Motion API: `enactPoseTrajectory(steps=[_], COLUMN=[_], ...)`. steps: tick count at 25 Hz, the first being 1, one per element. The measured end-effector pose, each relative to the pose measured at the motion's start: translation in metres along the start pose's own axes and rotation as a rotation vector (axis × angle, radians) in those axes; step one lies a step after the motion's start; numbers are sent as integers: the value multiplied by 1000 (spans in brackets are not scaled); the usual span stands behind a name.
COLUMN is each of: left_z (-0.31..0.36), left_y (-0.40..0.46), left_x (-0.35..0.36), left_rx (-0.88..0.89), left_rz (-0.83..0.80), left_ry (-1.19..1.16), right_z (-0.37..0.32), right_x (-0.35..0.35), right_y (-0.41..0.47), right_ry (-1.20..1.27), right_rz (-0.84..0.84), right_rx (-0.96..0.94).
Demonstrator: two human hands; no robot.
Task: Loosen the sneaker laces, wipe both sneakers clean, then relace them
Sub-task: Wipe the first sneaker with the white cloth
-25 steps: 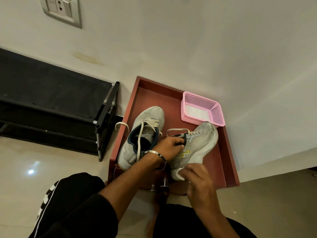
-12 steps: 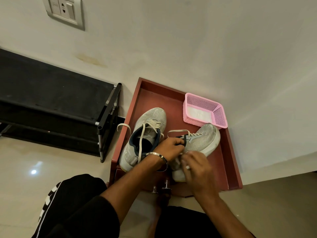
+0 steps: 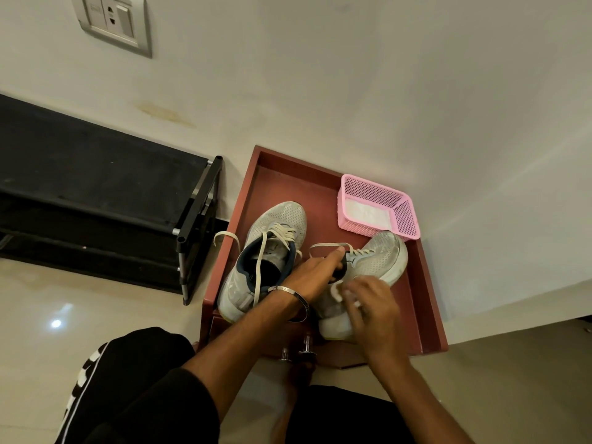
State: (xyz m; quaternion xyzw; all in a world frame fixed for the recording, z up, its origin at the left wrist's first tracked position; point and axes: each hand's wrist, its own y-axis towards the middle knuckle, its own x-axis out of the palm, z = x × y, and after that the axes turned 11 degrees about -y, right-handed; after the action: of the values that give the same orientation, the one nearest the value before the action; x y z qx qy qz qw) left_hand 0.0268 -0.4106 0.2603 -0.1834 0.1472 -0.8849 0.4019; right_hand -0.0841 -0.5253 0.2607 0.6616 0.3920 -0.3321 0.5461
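The right sneaker [image 3: 368,267] lies tilted at the right edge of the red tray [image 3: 429,315]; the left hand [image 3: 307,274] grips its collar, and the right hand [image 3: 371,306] pinches a white wipe [image 3: 338,291] against its side. Risk: wiping pressure may slide the tilted shoe into the one pink basket [image 3: 407,216] at the far right corner. Count: two sneakers, the second [image 3: 266,251] at the left edge, with loosened laces [image 3: 259,267] trailing over the rim

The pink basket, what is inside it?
Inside the pink basket lies something flat and white, perhaps a cloth or a pad; I cannot tell which. The near wall and that white thing cover the bottom, so anything under it stays hidden.
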Motion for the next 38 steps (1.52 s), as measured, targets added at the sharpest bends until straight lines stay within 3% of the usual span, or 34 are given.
enactPoseTrajectory(steps=[1,2,4,5,8,11,15,17,18,21,24,25,28,32,35,38], left_z=[1,1,1,1,4,3,4,4,4,3,6,7,8,8,11,11], left_y=[-2,-3,-4,-4,-5,-5,-4,-5,-5,-5,-7,-7,-8,-10,-11,-12], left_x=[1,1,1,1,1,1,2,2,2,2,1,1,2,1,1,0], left_rx=[1,1,3,3,11,32,25,14,10,9,-24,-33,-72,-102,-80,-97], left_rz=[9,27,49,45,48,43,43,48,46,53,32,20,34,32,27,15], left_ry=[9,13,11,16,35,42,28,34,38,36,-3,-14,-65,-106,-85,-81], right_z=[1,0,-8,-7,4,4,2,2,4,6,0,3,5,-7,-3,-3], right_x=[0,1,-1,-4,-8,-8,-14,-11,-10,-17,-18,-17,-12,-2,-1,2], right_y=[3,0,-9,-10,1,-2,-1,-6,-6,1,-7,-6,11,2,12,5], right_ry=[0,-15,-54,-66,-92,-153,-86,-145,-150,-69,-81,-80,-28,-55,-42,-92], right_rz=[32,19,-64,-78,-34,-209,-157,-262,-274,-118,-168,-171,-50,-102,3,-90], right_rx=[80,37,-229,-259,-86,-408,-305,-457,-463,-210,-374,-346,7,-226,0,-262])
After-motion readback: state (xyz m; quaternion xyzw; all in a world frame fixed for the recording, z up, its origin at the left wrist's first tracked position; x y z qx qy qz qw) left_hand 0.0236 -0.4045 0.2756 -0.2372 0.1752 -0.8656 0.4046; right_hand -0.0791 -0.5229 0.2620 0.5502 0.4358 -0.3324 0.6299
